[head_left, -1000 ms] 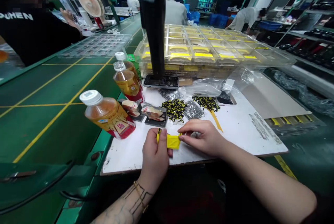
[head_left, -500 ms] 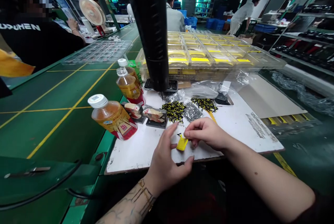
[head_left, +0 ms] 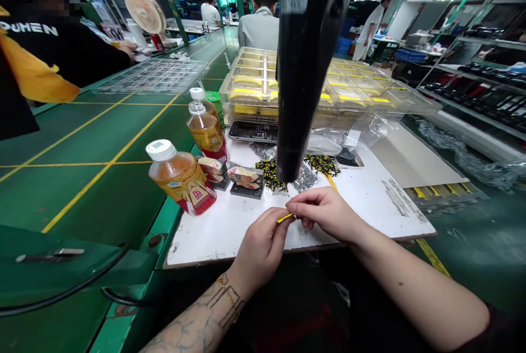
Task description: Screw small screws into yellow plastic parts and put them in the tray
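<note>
Between my two hands, above the white board (head_left: 213, 238), is a small flat yellow plastic part (head_left: 284, 218), seen edge-on. My left hand (head_left: 263, 240) grips its left end between thumb and fingers. The fingertips of my right hand (head_left: 324, 210) pinch the other end, and they partly hide it. Just beyond my hands lie piles of tiny black-and-yellow pieces (head_left: 322, 165) and a heap of small grey metal bits (head_left: 306, 177). A black tapered tool (head_left: 302, 79) hangs down in front of me, its tip over one pile.
Drink bottles (head_left: 183, 180) and two dark blocks with wrapped tops (head_left: 245, 180) stand at the left. A phone-like device (head_left: 252, 131) lies behind them. Stacked clear trays (head_left: 246, 98) of yellow parts fill the back. A co-worker (head_left: 258, 18) sits beyond; a fan (head_left: 144, 11) stands far left.
My left hand, spread apart before, has closed on the yellow part. The part has turned from face-up to edge-on. The hanging tool appears further right as the view shifted.
</note>
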Action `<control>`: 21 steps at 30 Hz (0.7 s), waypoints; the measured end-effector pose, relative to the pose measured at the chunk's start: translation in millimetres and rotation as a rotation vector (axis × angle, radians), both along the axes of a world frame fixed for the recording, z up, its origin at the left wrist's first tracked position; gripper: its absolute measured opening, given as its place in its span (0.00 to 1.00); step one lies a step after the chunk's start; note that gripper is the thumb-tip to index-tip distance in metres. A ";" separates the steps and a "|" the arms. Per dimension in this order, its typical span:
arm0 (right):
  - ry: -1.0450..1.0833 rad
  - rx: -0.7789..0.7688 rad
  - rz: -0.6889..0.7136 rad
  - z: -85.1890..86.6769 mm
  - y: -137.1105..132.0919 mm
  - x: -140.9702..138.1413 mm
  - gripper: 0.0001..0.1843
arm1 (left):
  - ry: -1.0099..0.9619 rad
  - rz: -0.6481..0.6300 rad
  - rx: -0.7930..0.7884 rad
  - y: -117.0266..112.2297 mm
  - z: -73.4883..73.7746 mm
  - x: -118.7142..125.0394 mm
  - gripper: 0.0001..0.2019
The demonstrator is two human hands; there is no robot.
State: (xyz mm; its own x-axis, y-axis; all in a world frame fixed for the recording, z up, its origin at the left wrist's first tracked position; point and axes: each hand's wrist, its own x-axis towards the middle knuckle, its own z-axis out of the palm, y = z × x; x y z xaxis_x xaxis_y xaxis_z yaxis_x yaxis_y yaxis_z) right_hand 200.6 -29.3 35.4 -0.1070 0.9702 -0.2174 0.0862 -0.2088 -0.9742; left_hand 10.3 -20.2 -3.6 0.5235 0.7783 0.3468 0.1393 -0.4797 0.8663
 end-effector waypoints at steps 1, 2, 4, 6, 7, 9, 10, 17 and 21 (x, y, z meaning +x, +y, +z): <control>-0.064 0.021 -0.017 -0.4 1.7 1.5 0.27 | -0.010 0.015 -0.071 -0.2 -1.2 0.2 0.12; -0.153 0.047 -0.035 -1.0 3.9 3.6 0.29 | -0.026 0.038 -0.159 -0.2 -2.6 0.5 0.13; -0.363 0.107 -0.062 -2.0 10.2 8.7 0.30 | -0.087 0.095 -0.341 0.7 -5.0 1.3 0.16; -0.556 0.156 -0.074 -2.1 18.3 13.2 0.27 | -0.176 0.149 -0.479 2.7 -5.7 2.3 0.18; -0.632 0.175 -0.073 -1.9 22.7 14.1 0.23 | -0.225 0.176 -0.529 3.9 -5.3 2.8 0.19; -0.776 0.208 -0.065 -1.1 31.3 12.2 0.16 | -0.315 0.224 -0.607 5.9 -3.3 3.9 0.20; -0.849 0.218 -0.058 -0.7 35.2 9.3 0.14 | -0.347 0.241 -0.633 6.7 -2.0 4.4 0.20; -1.070 0.160 -0.056 -4.2 45.4 -12.7 0.15 | -0.395 0.283 -0.664 8.5 1.8 6.3 0.20; -0.974 0.150 -0.073 -10.3 46.8 -3.4 0.10 | -0.380 0.303 -0.638 9.4 -2.1 6.2 0.18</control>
